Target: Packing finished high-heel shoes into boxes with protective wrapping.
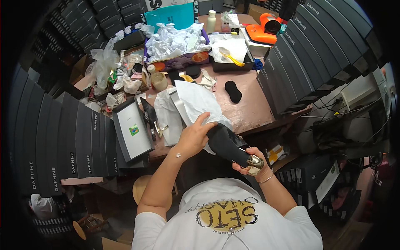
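Observation:
A black shoe with a shiny gold end is held tilted in front of my chest. My right hand is closed around the gold end. At the shoe's other end, my left hand grips the edge, its index finger raised against white tissue paper. That paper lies over a dark open box, whose inside is mostly hidden. Left of it, a second black shoe with gold parts lies beside more white paper. A box lid with a white inside leans nearby.
Tall stacks of dark shoe boxes stand at left and right. Behind lie a purple carton of crumpled paper, a black tray, a jar and an orange device. A black oval pad rests on the pink table.

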`<action>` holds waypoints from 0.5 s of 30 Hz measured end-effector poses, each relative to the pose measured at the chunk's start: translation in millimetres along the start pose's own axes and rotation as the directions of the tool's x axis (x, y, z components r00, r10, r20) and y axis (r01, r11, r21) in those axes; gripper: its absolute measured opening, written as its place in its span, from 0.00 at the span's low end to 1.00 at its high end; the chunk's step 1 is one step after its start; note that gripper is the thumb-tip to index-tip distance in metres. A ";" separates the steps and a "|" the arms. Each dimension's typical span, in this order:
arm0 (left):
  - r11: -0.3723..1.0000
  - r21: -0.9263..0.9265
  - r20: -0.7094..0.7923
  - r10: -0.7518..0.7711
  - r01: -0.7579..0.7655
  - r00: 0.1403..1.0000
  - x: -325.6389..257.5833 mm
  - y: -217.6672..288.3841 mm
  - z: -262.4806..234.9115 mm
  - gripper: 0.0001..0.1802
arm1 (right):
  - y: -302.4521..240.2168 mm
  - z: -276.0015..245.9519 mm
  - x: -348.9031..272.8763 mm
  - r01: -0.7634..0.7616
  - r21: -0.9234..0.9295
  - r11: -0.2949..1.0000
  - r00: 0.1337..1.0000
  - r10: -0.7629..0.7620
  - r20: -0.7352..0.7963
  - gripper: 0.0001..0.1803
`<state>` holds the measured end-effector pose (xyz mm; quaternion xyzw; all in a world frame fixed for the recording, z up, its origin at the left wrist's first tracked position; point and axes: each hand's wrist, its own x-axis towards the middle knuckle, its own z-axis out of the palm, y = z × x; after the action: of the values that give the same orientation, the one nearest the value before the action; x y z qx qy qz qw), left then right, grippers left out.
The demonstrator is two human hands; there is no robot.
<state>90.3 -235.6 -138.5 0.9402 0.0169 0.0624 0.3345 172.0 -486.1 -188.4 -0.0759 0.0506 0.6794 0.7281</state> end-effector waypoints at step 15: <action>0.950 0.051 0.295 0.282 -0.309 0.913 11.3 68.5 9.7 0.32 | -32.7 35.9 14.3 -0.311 -0.773 -0.552 0.918 -0.386 -0.094 0.26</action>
<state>102.1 -294.0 -101.5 0.9460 -0.1706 -0.0241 0.2745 204.5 -467.8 -154.3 -0.8100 -0.4352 0.2899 0.2654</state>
